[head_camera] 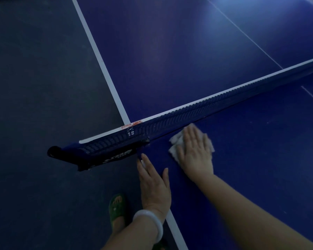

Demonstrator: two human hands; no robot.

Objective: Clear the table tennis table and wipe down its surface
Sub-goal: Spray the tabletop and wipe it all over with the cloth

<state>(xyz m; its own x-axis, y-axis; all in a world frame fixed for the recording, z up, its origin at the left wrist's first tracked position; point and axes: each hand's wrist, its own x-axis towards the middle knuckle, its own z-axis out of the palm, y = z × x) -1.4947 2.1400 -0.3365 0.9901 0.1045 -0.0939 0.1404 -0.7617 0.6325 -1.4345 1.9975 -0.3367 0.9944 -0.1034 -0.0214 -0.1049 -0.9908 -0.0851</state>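
Head view: dim room, dark floor (34, 87); blue table (170, 60) crossed by net (206, 103). Right hand (195, 148) lies flat, fingers spread, on white cloth (174, 141) beside net; left hand (154, 184) rests open on table edge. Post (54, 153) murky.

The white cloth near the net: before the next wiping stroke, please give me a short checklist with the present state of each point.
1. White cloth lies flat under the right hand, palm pressing it on the blue table surface: ok.
2. Left hand rests on the table's side edge by the white line, apart from the cloth: ok.
3. Cloth is close beside the net; whether it touches the mesh: cannot tell.
4. Net clamp seated at the table edge: cannot tell.
5. Visible table surface free of loose items: ok.
6. Cloth dampness: cannot tell.
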